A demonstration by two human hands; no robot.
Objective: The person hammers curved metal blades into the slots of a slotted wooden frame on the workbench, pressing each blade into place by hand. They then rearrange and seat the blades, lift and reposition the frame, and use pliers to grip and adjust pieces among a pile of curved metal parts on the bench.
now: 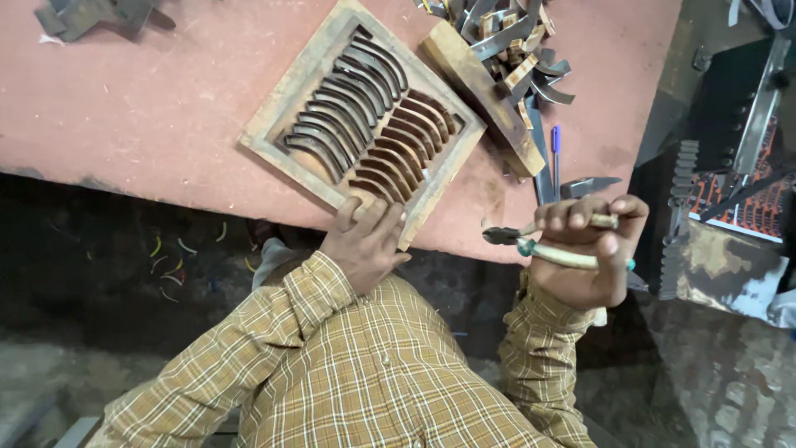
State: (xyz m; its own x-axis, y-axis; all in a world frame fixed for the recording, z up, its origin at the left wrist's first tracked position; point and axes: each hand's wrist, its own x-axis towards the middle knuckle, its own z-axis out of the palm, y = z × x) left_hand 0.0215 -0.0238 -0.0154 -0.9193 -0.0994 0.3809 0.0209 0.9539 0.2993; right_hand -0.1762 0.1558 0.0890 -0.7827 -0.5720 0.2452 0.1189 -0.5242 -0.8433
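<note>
Scrap metal piece [79,17] lies at the far left corner of the reddish table [149,108], well apart from both hands. Moving right, a square wooden frame [362,116] sits tilted on the table, its near corner over the table's near edge. Inside it are two rows of curved metal strips [365,112], the left row grey, the right row rusty brown, all seated in slots.

Left hand [363,245] clamps the frame's near corner, fingers curled over the rim, thumb side underneath as far as I can tell. It looks like a steadying hold, so the step in hand reads as fitting or adjusting strips in the frame.

Right of the frame lies a wooden block [481,95], with a pile of loose strips [506,37] at the far edge and a blue pen [555,153] near it.

Right hand [589,249] is closed tight around the handles of pliers [543,241], nose pointing left toward the frame; the tips appear shut and empty, though they are small here. The pliers hover just beside the frame's near right side, not touching. Next move likely calls for bringing the nose up to a strip and gripping its end squarely.
</note>
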